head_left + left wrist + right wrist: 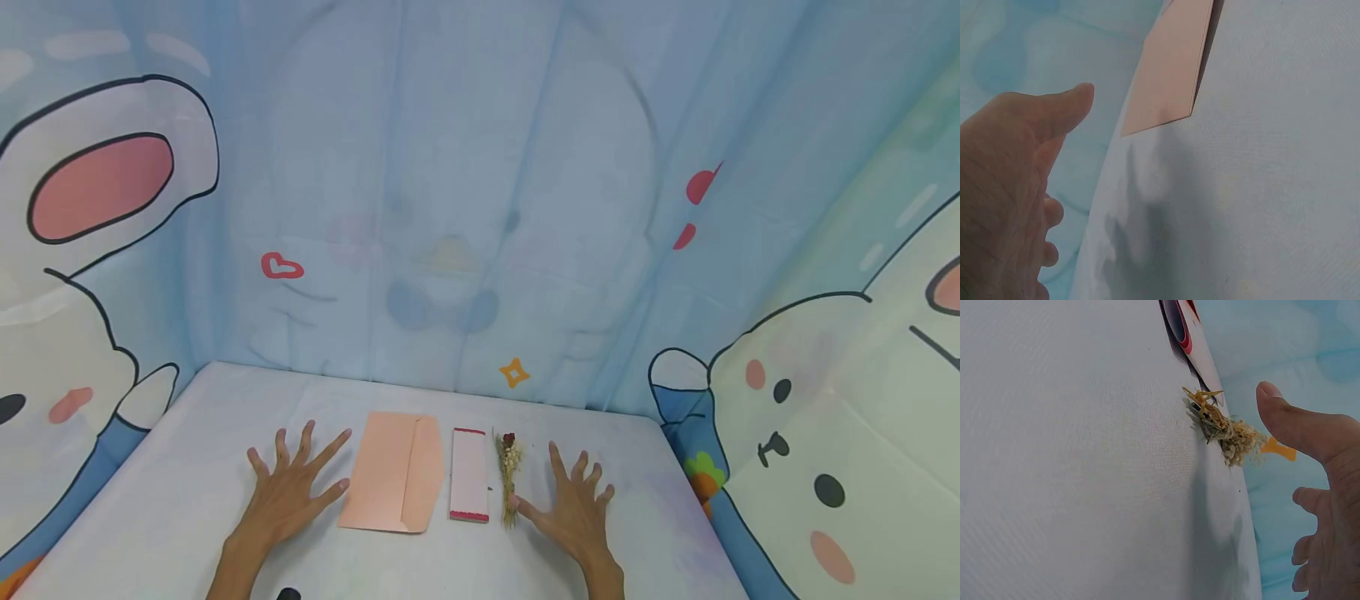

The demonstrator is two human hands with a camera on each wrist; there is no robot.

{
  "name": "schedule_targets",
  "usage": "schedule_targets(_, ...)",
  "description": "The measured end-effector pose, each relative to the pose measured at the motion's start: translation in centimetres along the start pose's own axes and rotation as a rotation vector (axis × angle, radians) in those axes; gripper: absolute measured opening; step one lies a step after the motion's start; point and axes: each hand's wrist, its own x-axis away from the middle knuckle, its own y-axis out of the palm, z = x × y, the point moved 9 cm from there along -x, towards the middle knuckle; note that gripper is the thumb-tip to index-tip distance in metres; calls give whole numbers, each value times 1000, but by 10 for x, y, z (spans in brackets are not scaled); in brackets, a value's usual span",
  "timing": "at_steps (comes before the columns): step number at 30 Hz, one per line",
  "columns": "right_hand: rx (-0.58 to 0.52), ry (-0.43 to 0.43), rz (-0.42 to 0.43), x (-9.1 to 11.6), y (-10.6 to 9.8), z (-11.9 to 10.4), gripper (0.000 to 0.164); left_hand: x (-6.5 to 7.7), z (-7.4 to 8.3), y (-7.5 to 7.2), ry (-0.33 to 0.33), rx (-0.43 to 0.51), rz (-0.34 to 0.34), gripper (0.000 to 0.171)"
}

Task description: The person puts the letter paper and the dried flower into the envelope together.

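Observation:
A peach-coloured envelope lies on the white table, its flap side towards the right. To its left, my left hand is held with fingers spread and nothing in it; the left wrist view shows its shadow on the cloth near the envelope. Right of the envelope lies a folded pale pink paper strip with red ends. Beside that is a small bunch of dried flowers with one dark red bloom. My right hand is spread just right of the bunch, holding nothing; its thumb appears close to the stems.
A white cloth covers the table. Behind it hangs a light blue curtain with cartoon animals, which also closes off both sides. A small black object shows at the bottom edge, mostly cut off.

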Motion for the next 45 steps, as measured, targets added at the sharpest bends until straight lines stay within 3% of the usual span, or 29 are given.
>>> schedule_targets(7,-19,-5,17,1,-1,-5,116,-2,9,5,11,17,-3,73)
schedule_targets(12,-104,-28,185,2,-18,-15,78,-5,29,15,72,18,5,71)
schedule_targets(17,-206,-34,412,6,-32,-51,39,-3,46,28,84,16,-10,66)
schedule_targets(20,-274,2,445,8,-28,-73,27,-2,55,39,76,44,-54,63)
schedule_targets(26,-366,46,339,10,0,-103,27,-9,69,61,72,88,-117,59)
schedule_targets(30,-341,90,314,12,15,-110,26,-9,74,67,71,117,-125,57)
schedule_targets(37,-294,151,298,10,21,-116,24,-10,71,69,26,161,-148,58)
schedule_targets(45,-360,196,324,14,25,-112,28,-10,69,70,25,175,-169,57)
